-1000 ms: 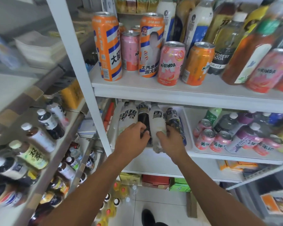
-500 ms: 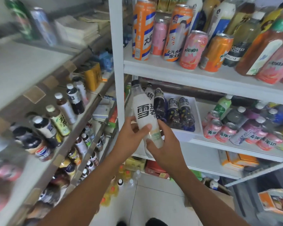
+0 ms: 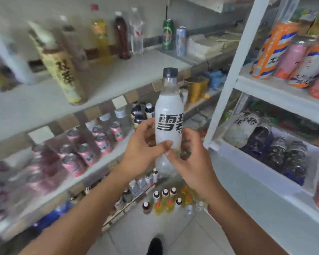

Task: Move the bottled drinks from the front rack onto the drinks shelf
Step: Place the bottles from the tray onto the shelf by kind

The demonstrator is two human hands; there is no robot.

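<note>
— White bottle [image 3: 168, 126] with grey cap: upright, in mid-air between the two shelf units, clear of both.

— Held how?

— Left hand [image 3: 143, 147] wrapped round the lower body, thumb across the front; right hand [image 3: 191, 159] curled against the other side — both grips closed on that one bottle.

— Contents of the white rack [image 3: 226, 85] on the right?

— A white tray [image 3: 265, 162] with one matching white bottle [image 3: 242, 130] and dark bottles [image 3: 276, 151] lying beside it; tall orange cans [image 3: 273, 50] one level up.

— And the left shelf [image 3: 103, 81]?

— Standing bottles on top, blurred; pink cans [image 3: 92, 146] on the level below.
</note>
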